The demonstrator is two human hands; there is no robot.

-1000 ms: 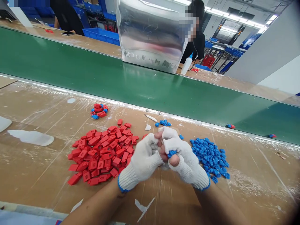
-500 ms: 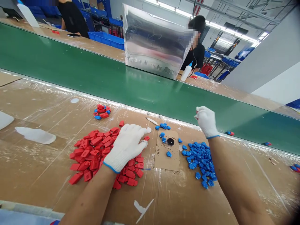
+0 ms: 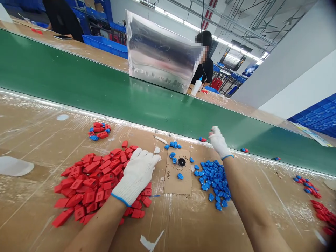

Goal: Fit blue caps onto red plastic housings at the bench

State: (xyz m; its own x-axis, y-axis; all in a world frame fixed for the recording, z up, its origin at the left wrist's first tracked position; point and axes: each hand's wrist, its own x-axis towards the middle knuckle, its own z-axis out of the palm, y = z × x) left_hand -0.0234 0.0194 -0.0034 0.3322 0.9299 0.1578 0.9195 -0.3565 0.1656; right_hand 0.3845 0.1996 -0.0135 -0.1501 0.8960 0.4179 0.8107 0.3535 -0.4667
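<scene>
Beyond the far edge of the table [image 3: 196, 231], the worker's right hand [image 3: 219, 143] in a white glove hangs above the near margin of the green belt [image 3: 147, 108], just beside a red-and-blue piece [image 3: 202, 139] lying there. Nothing shows in its grasp, though from here I cannot tell whether those fingers are apart or together.

The left hand [image 3: 138, 175], gloved too, lies over the right flank of the red pile [image 3: 91, 182]. Its fingers look close together, backs upward; what is under them is hidden, so I cannot say if they are clamped on a part.

I'd judge the layout is meant for easy reach: red toward the table's left edge, the blue pile [image 3: 214, 178] to the right, each colour before its own hand. Between them a cardboard sheet [image 3: 172, 185] bears a black round thing [image 3: 181, 162] and a few loose blue parts; its dark spots suggest it spares the table from stains.

The red parts are blocky and tapered, with dark slots on some faces. The blue ones are smaller, knobbly and glossy. On the belt, red and blue sit touching, too small to tell how they join.
</scene>
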